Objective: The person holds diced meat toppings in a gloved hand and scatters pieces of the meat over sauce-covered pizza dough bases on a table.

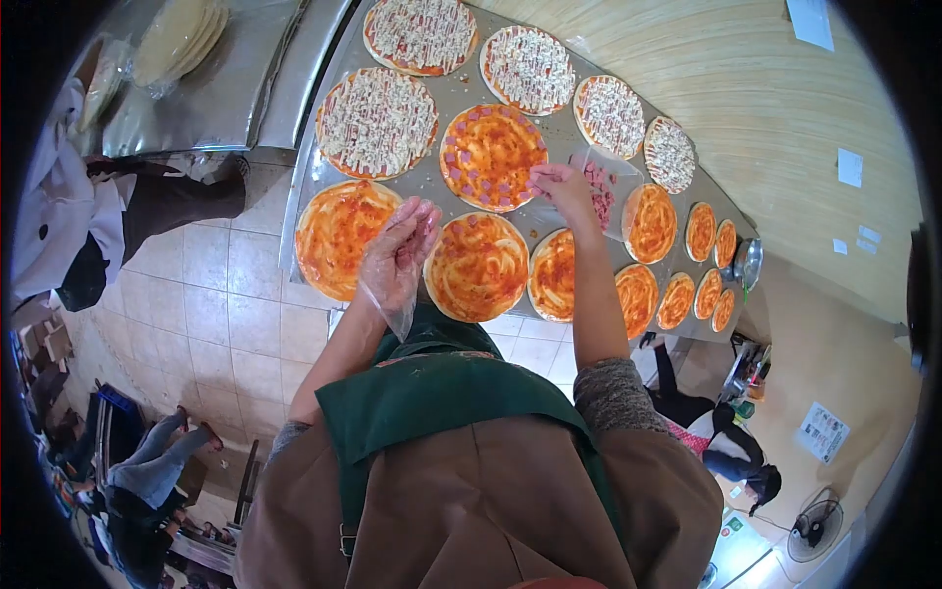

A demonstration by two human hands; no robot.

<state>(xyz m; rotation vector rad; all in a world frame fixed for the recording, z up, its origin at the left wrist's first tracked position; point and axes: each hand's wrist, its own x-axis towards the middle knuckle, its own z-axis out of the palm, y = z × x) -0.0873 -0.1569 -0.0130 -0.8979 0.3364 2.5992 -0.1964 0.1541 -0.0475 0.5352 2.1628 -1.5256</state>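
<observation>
My left hand [400,245], in a clear plastic glove, hovers between two sauced pizza bases with its fingers curled together. What lies inside it, if anything, is hidden. My right hand [564,191] reaches to the right edge of a pizza with pink ham pieces [494,157], thumb and fingers pinched; anything between them is too small to make out. Just right of that hand, diced ham [599,194] lies on a clear plastic bag [628,177]. Nearest me, a sauced pizza [476,267] carries a few ham pieces at its top. Another sauced base [343,240] is left of my left hand.
Several cheese-covered pizzas [377,122] line the far side of the metal table [446,196]. More sauced bases [650,224] continue rightward to a metal bowl [748,263]. Upper left, wrapped flat bases [182,39] sit on another metal table [186,123]. Other people stand left and right.
</observation>
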